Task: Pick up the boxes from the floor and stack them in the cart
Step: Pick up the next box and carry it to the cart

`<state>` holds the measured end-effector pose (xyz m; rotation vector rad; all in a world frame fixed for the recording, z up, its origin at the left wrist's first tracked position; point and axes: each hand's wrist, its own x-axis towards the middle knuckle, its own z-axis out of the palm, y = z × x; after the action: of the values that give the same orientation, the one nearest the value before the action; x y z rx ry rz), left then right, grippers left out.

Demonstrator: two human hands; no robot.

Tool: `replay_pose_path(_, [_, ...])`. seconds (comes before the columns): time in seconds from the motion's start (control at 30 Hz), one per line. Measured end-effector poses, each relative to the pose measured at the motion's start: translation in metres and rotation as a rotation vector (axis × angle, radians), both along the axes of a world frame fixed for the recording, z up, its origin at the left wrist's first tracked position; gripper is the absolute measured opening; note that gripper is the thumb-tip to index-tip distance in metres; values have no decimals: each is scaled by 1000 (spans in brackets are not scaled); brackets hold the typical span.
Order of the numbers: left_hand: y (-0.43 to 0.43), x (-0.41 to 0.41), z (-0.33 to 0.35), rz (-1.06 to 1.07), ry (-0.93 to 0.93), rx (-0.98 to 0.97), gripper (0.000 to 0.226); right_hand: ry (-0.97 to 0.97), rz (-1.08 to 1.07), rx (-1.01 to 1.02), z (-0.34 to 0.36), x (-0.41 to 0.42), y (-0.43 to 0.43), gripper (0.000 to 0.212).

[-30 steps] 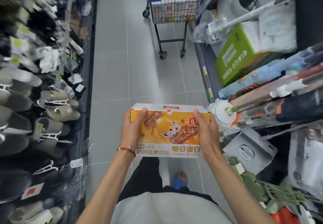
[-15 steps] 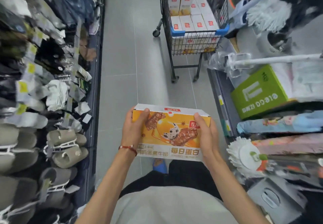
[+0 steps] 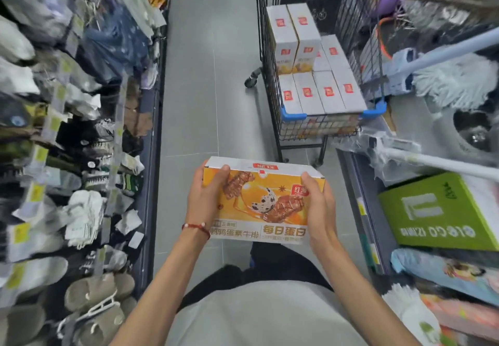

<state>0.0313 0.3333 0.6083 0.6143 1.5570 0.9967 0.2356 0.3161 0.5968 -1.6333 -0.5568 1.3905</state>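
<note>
Gripping the orange box [image 3: 263,202] by its two ends, left hand [image 3: 205,197] and right hand [image 3: 320,205] curled round them, well apart, in the air above the floor [image 3: 202,89], on the near side of the cart [image 3: 293,115]. Carry level, lift over the wire rim, then set flat on the white boxes [image 3: 318,94] already stacked inside, edges squared; avoid dropping or tilting.

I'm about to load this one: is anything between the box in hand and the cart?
Nothing visible. The box, held by the left hand and right hand, faces bare floor up to the cart; a wrapped mop handle juts out beside it.
</note>
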Motion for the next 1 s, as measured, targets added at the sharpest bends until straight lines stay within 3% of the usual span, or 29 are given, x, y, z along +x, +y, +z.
replay_pose_path(0.43, [260,-39,-2,-59,-41,37,50,-52,-58,28,11,-40,244,39])
replay_pose_path(0.57, [346,-50,-7,-194,-9,55,57,-102,-183,8,9,-57,309,40])
replay_pose_path(1.0, [581,-21,37,-585,14,163,45,-82,-685,-6,31,-75,472,36])
